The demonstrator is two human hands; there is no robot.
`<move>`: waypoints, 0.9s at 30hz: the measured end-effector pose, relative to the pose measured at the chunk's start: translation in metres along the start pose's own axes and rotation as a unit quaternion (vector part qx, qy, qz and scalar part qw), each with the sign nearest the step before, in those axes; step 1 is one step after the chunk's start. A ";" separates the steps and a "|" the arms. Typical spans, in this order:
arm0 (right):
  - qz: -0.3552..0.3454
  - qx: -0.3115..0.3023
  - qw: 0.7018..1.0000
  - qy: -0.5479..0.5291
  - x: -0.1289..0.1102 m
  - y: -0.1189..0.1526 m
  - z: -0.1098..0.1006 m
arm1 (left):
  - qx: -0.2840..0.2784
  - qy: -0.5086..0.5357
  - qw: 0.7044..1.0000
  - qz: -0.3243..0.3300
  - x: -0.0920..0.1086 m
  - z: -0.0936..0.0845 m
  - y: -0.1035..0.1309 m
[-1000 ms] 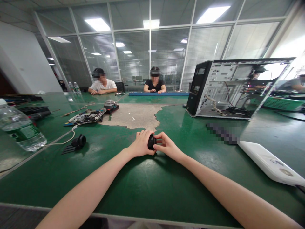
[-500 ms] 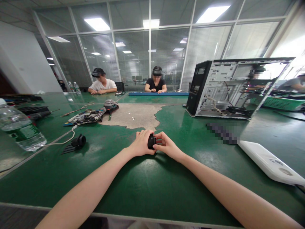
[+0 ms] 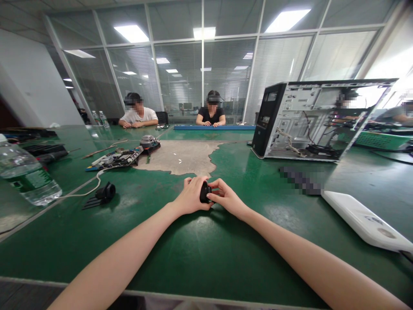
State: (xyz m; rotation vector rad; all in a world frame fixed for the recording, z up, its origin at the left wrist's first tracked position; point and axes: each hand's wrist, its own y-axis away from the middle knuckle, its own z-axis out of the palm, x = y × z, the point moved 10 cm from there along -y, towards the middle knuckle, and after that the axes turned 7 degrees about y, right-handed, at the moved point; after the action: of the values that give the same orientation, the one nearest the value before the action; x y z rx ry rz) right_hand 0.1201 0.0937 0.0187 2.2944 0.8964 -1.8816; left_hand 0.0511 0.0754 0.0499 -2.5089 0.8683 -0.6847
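Note:
A small rounded black object (image 3: 204, 192) is between my two hands over the green tabletop; most of it is hidden, and its exact kind does not show. My left hand (image 3: 192, 195) is wrapped round its left side with the fingers over the top. From the right, my right hand (image 3: 226, 197) pinches a narrower black part at its end between thumb and fingertips. To the left on the table lies a black plastic piece (image 3: 106, 192) with a ring-like end and several flat prongs.
An open computer case (image 3: 272, 120) stands at the right, beyond a white power bank-like block (image 3: 368, 219). Toward the left are a circuit board (image 3: 114, 159), a fan-like part (image 3: 149, 143), a cable (image 3: 97, 186) and a water bottle (image 3: 30, 176). Two people sit across the table.
Both hands stay in nearly the same place on the black object. My right fingers and thumb have shifted very slightly on its end.

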 end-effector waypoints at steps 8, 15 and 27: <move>-0.003 0.001 1.000 -0.001 -0.002 0.000 0.000 | 0.028 -0.081 0.996 0.012 -0.002 -0.007 0.001; 0.011 0.009 1.000 0.000 0.000 -0.001 -0.002 | -0.011 0.011 1.000 -0.011 -0.007 0.001 0.002; 0.006 0.009 0.999 -0.030 0.000 0.000 -0.003 | -0.026 0.045 0.998 -0.031 -0.015 0.011 0.002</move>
State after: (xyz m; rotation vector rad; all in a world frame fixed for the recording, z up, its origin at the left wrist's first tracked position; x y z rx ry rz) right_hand 0.1228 0.0953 0.0197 2.2345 0.8610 -1.9504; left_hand 0.0462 0.0861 0.0352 -2.5776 0.8521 -0.8121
